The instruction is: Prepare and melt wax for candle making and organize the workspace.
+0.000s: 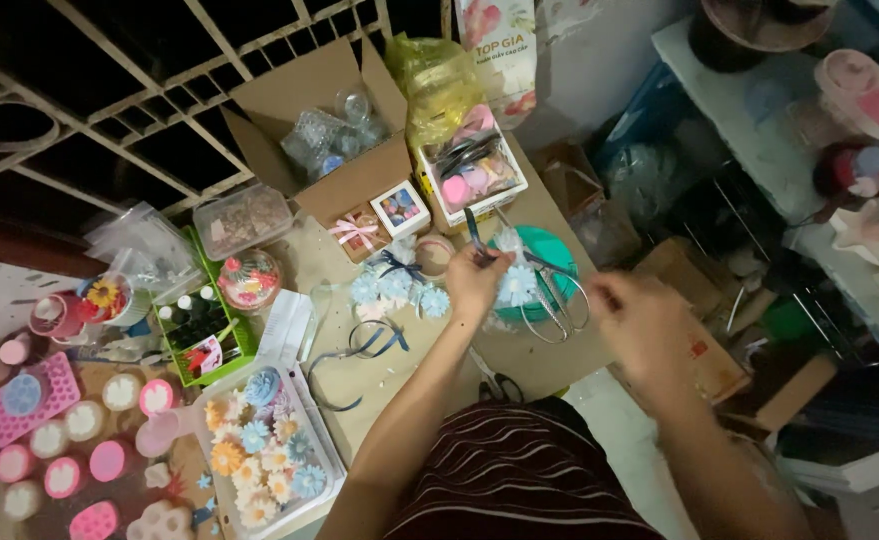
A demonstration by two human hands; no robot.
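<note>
Left hand (475,280) raised over the counter (519,365), fingers pinched shut on a dark blue ribbon (473,232) whose free end stands up toward 12 o'clock. Right hand (631,318) at 3 o'clock of the left, well apart, fingers curled in; blurred, so cannot tell whether anything is gripped or whether a strand runs across to it.

Pale blue flower (517,284) just beside the left hand, at 3 o'clock of it, between the two hands and far nearer the left. Lying on the teal lid (549,255) along with wire loops (557,308) (thin, silvery, bent into ovals). Ribbon's long axis roughly 12 to 6; line from hand to hand roughly 9 to 3.

More pale blue flowers (395,289) at 9 o'clock of the left hand, near it. Loose coil of the same dark ribbon (364,345) at 7 o'clock, flat on the counter. Scissors (499,385) at 6 o'clock, partly hidden by the forearm. Tray of small flowers (259,450) well apart, toward 8 o'clock. Open carton (334,140) at 11 o'clock, far edge of the counter.
</note>
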